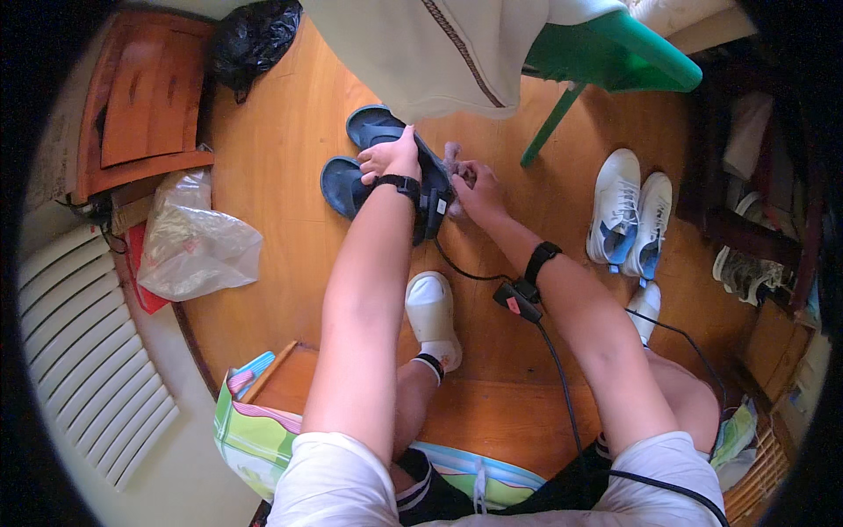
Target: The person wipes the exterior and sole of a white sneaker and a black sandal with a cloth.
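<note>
My left hand point(394, 158) is closed around a dark slipper point(431, 168) tipped on its edge. The palm and wrist hide part of it, so I cannot tell how it joins the dark blue slippers beside it. One of these, a dark blue slipper point(339, 184), rests on the wooden floor left of my hand; the toe of another dark slipper point(370, 125) shows above. My right hand point(481, 191) pinches a crumpled greyish cloth point(452, 165) against the right side of the held slipper. Black straps with small devices sit on both wrists.
White sneakers point(616, 204) stand at right, near a green plastic stool point(612, 56) with pale cloth point(435, 59) hanging over it. A clear plastic bag point(197, 244) and black bag point(253, 46) lie left. A black cable point(560, 369) runs along my right arm.
</note>
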`<act>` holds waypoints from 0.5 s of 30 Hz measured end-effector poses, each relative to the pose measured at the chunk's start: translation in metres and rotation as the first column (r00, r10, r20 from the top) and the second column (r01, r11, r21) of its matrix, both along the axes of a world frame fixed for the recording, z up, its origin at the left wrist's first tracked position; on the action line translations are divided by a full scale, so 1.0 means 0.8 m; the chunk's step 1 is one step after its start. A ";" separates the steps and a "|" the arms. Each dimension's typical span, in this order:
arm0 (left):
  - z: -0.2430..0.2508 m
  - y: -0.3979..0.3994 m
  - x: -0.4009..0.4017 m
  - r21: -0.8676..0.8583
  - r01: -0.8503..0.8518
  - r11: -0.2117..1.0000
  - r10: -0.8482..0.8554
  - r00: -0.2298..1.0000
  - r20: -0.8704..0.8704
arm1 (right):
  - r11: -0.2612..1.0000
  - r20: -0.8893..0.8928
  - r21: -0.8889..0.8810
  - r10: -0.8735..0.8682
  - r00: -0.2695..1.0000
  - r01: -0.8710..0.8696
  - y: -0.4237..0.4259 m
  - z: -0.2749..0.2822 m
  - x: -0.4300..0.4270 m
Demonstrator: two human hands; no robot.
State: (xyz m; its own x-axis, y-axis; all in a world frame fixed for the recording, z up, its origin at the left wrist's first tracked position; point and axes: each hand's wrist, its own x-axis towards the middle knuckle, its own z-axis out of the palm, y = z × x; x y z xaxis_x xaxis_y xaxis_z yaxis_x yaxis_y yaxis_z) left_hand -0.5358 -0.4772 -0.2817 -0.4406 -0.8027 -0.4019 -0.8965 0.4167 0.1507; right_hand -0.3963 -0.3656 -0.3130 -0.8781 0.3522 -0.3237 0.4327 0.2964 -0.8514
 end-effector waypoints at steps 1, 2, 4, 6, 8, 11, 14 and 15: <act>-0.002 -0.002 0.000 0.002 0.008 1.000 -0.008 1.000 0.000 | 1.000 -0.005 -0.013 -0.014 1.000 0.014 0.003 0.001 0.001; -0.003 -0.001 0.003 -0.038 0.008 0.999 -0.008 1.000 -0.012 | 0.999 -0.011 -0.028 -0.030 0.999 0.029 0.006 0.004 0.001; 0.001 0.017 0.023 0.001 0.092 0.996 -0.092 0.996 -0.004 | 0.993 -0.016 -0.100 -0.069 0.997 0.067 0.031 0.006 0.008; 0.011 0.042 0.056 0.166 0.115 0.979 -0.107 0.993 -0.057 | 0.980 -0.016 -0.164 -0.120 0.993 0.116 0.061 0.014 0.026; 0.006 0.016 0.081 0.181 0.158 0.971 -0.112 0.964 -0.242 | 0.985 -0.079 -0.143 -0.104 0.992 0.092 0.050 0.059 0.026; 0.018 0.049 0.135 0.185 0.238 0.954 -0.170 0.931 -0.323 | 0.997 -0.145 0.011 -0.075 0.987 0.078 0.086 0.104 0.051; 0.039 0.028 0.176 0.481 0.414 0.773 -0.143 0.852 -0.503 | 0.991 -0.263 -0.071 -0.131 0.956 0.117 0.104 0.185 0.066; 0.055 0.032 0.193 0.583 0.479 0.656 -0.123 0.830 -0.544 | 0.989 -0.285 -0.058 -0.147 0.947 0.136 0.122 0.208 0.080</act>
